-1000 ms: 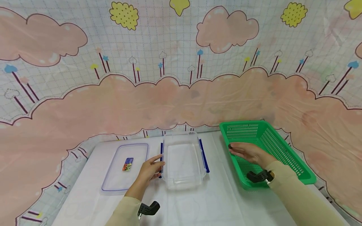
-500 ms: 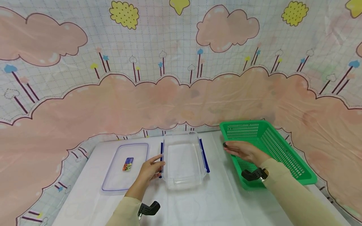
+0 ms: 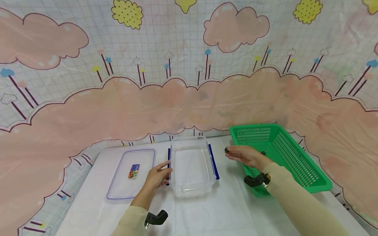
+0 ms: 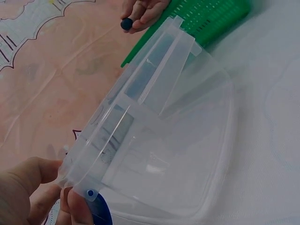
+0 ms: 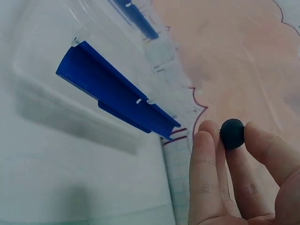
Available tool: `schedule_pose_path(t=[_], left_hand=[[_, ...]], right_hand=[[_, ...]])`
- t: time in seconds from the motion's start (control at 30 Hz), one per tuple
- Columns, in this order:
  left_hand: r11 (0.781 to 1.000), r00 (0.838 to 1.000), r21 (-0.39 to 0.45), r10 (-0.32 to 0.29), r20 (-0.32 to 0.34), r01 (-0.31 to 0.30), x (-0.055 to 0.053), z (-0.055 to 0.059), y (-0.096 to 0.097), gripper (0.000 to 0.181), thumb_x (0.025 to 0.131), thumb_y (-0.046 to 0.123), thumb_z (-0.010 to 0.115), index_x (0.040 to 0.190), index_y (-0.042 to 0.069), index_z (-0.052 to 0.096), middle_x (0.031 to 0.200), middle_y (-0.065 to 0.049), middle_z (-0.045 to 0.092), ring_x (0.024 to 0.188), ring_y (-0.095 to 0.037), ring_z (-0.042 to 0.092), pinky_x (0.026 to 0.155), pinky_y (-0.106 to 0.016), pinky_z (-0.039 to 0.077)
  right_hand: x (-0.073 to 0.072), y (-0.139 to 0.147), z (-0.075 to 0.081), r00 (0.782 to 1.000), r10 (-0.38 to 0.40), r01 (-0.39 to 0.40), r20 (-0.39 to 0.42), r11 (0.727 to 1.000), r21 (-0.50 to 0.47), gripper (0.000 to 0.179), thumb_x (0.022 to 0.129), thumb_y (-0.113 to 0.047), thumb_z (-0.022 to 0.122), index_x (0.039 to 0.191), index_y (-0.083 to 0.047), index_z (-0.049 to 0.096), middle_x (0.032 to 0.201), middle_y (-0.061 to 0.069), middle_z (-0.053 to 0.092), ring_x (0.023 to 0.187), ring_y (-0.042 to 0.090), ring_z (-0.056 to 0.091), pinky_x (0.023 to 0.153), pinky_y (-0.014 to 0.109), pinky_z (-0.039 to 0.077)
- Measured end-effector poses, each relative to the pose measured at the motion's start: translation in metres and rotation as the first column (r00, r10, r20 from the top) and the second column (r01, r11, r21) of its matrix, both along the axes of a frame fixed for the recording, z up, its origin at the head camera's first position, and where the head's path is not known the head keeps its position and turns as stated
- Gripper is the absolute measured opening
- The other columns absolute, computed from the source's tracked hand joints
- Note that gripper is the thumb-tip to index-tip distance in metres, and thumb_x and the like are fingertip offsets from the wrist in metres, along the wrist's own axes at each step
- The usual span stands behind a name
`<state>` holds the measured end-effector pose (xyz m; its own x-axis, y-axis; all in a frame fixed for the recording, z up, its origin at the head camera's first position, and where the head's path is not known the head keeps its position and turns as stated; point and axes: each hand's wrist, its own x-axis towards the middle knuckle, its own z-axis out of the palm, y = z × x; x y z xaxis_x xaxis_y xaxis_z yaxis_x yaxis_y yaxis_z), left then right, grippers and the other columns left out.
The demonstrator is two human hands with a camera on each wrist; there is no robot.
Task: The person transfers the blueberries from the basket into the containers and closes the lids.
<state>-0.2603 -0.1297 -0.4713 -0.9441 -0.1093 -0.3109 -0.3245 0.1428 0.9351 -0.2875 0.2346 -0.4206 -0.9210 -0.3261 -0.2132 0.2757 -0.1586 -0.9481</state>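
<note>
A small dark ball [image 5: 232, 133] is pinched between the thumb and fingertips of my right hand [image 3: 248, 156], held in the air between the green basket and the container. In the head view the ball [image 3: 226, 150] sits at the tips of the fingers. My left hand [image 3: 156, 177] grips the left rim of a clear plastic container [image 3: 193, 190], thumb on top and fingers beneath near a blue latch. The container stands upright without its lid, and nothing shows inside it. Blue latches [image 5: 112, 93] hang folded down along its sides.
A green perforated basket [image 3: 295, 154] stands at the right; another dark ball [image 3: 263, 153] shows in it, partly behind my right hand. The clear lid [image 3: 118, 183] with a colourful label [image 3: 134, 171] lies flat at the left. A patterned cloth [image 3: 189, 108] hangs behind the table.
My right hand has moved left with the small dark ball, from over the basket past its left rim. A second ball has come into view in the basket. My left hand has stayed put.
</note>
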Motion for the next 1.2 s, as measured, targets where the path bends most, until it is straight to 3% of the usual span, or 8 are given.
schedule_pose_path(t=[0.2,0.53,0.93,1.2], left_hand=[[1.0,1.0,0.013,0.004,0.01,-0.004,0.0,0.0,0.0,0.047,0.094,0.018,0.066,0.14,0.014,0.056,0.116,-0.015,0.062,0.085,-0.017,0.058,0.065,-0.022,0.055],[0.995,1.0,0.099,-0.004,-0.013,0.005,-0.002,-0.002,-0.001,0.049,0.091,0.012,0.069,0.138,0.009,0.057,0.095,-0.006,0.062,0.071,-0.01,0.058,0.06,-0.02,0.053],[0.994,1.0,0.11,-0.009,-0.007,0.009,0.0,0.0,-0.001,0.049,0.091,0.011,0.069,0.139,0.009,0.057,0.093,-0.004,0.06,0.071,-0.01,0.057,0.059,-0.019,0.053],[0.996,1.0,0.09,-0.01,-0.003,0.01,-0.001,0.0,-0.002,0.05,0.09,0.011,0.07,0.139,0.011,0.057,0.096,-0.006,0.06,0.073,-0.011,0.056,0.06,-0.02,0.054]], right_hand=[[-0.005,-0.014,-0.003,1.0,-0.011,0.011,0.029,1.0,0.004,0.033,0.099,0.005,0.049,0.131,0.015,0.049,0.095,0.006,0.071,0.088,0.013,0.07,0.085,0.025,0.057],[-0.009,-0.038,-0.009,0.998,0.002,-0.003,0.065,1.0,0.028,0.046,0.099,0.005,0.049,0.14,0.021,0.034,0.096,0.006,0.069,0.088,0.013,0.069,0.083,0.024,0.057],[-0.015,-0.06,-0.016,0.995,0.003,-0.005,0.099,1.0,0.014,0.043,0.099,0.006,0.05,0.137,0.02,0.038,0.091,0.006,0.069,0.084,0.013,0.069,0.083,0.024,0.057],[-0.022,-0.068,-0.013,0.992,-0.012,0.011,0.126,1.0,0.016,0.042,0.098,0.007,0.052,0.136,0.019,0.041,0.09,0.007,0.069,0.083,0.014,0.069,0.085,0.026,0.057]])
